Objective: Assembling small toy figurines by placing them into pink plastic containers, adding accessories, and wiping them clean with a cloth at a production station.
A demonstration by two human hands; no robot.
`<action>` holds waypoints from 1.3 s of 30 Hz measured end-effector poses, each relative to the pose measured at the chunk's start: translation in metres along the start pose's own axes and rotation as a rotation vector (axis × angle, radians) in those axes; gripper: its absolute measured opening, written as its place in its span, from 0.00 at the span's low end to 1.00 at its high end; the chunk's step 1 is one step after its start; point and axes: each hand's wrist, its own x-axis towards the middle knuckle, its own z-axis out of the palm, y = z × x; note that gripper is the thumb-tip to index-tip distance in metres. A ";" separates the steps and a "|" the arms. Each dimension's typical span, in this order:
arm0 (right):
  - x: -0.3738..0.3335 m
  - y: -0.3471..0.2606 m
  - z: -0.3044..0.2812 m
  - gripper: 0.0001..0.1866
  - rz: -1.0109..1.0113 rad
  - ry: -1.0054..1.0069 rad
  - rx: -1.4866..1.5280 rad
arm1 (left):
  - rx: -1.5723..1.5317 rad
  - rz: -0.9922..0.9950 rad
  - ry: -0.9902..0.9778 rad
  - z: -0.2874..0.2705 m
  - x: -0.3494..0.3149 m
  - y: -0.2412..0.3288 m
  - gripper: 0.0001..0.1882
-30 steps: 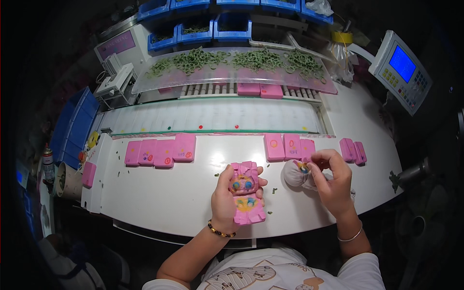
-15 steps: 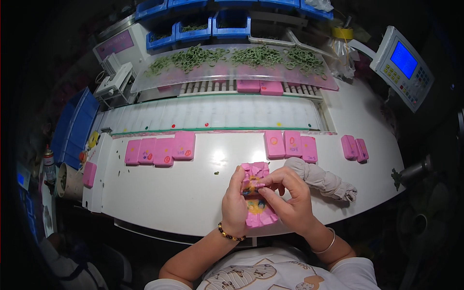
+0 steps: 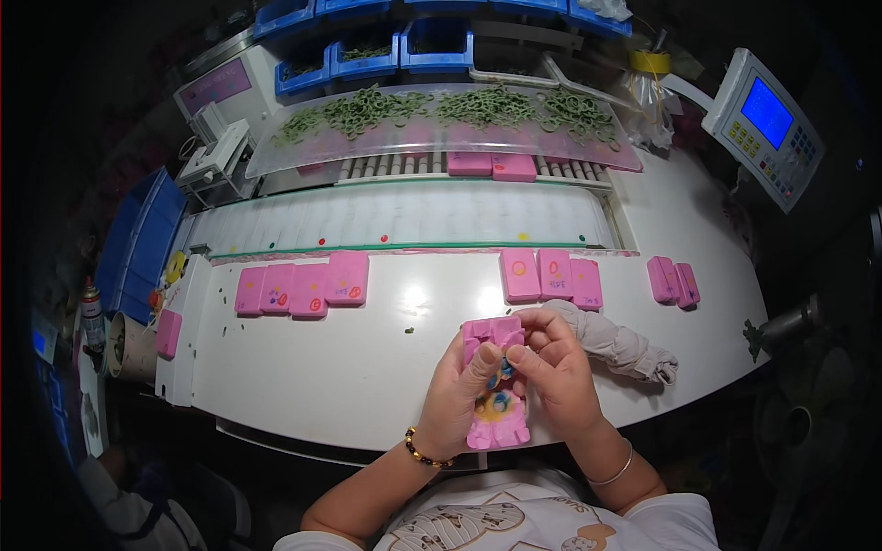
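A pink rubber mould [image 3: 498, 435], with yellow and blue patches in its hollows, is held spread open at the near edge of the table. My left hand [image 3: 454, 393] grips its left side, thumb pressed onto the middle. On the opposite side, my right hand [image 3: 558, 378] holds it too, its thumb close to my left thumb and its fingers curled behind the upper half. Blue bits show between the thumbs; whether they are loose pieces or part of the mould I cannot tell. A twisted grey-white cloth [image 3: 620, 342] lies just beyond my right hand.
Pink blocks stand in groups at left [image 3: 310, 286], centre right [image 3: 554, 275] and right [image 3: 673, 281]. Behind them runs a white segmented tray [image 3: 404, 216]. Green rings [image 3: 487, 106] lie on a clear shelf [image 3: 276, 161]. A keypad display [image 3: 767, 129] stands at right, blue bins [image 3: 436, 50] behind.
Both hands and the mould have shifted slightly toward me. My left thumb has moved from the mould's edge onto its middle, and my right fingers have gone behind the upper half.
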 end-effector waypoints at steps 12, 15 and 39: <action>-0.004 0.002 -0.006 0.14 -0.103 -0.266 -0.274 | 0.232 -0.063 0.014 -0.004 -0.001 0.015 0.31; -0.008 -0.007 0.003 0.13 -0.078 -0.252 -0.407 | 0.250 -0.037 0.013 -0.002 -0.002 0.015 0.31; 0.007 -0.006 -0.016 0.09 -0.227 -0.284 -0.222 | 0.303 0.234 -0.020 -0.001 -0.001 0.005 0.12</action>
